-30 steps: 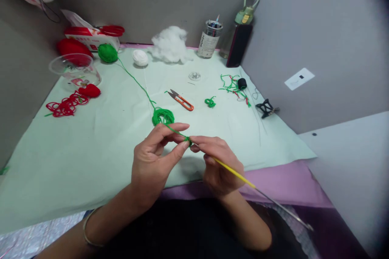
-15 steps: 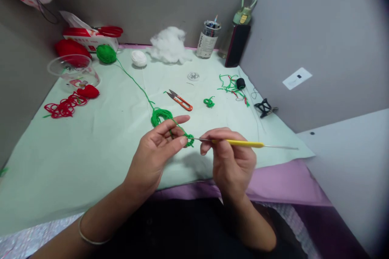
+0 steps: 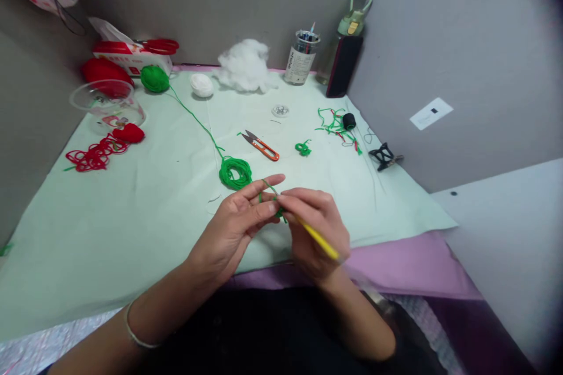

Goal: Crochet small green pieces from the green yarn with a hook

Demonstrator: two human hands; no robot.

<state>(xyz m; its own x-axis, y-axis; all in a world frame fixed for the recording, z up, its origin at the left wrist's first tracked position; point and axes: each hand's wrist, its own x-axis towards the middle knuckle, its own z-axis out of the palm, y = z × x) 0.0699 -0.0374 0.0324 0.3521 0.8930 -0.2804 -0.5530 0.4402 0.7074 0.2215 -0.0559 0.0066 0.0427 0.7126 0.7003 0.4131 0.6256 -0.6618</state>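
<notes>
- In the head view, the left hand [image 3: 233,220] is pinching a small green piece [image 3: 280,211] between thumb and fingers, its index finger stretching out with a green strand [image 3: 271,187] lying over it.
- The right hand [image 3: 320,228] is gripping a hook by its yellow handle [image 3: 321,238], with the fingertips closing in right beside the piece; the hook's tip is hiding among the fingers, so whether it is sitting inside a loop I cannot tell.
- The green piece is hanging between the two hands, above the near part of the pale cloth [image 3: 145,234], and the fingers are covering most of it.
- As for progress, some yarn is already forming this piece, which is looking small, so I am judging the work to be at an early stage; the number of finished loops is not showing.
- Plenty of yarn is remaining: a green coil [image 3: 237,163] is lying just beyond the left hand, and a green ball [image 3: 155,78] is sitting farther back.
- Orange snips [image 3: 264,147] are lying unused beyond the hands, and a separate green scrap [image 3: 302,148] is resting to their right.
</notes>
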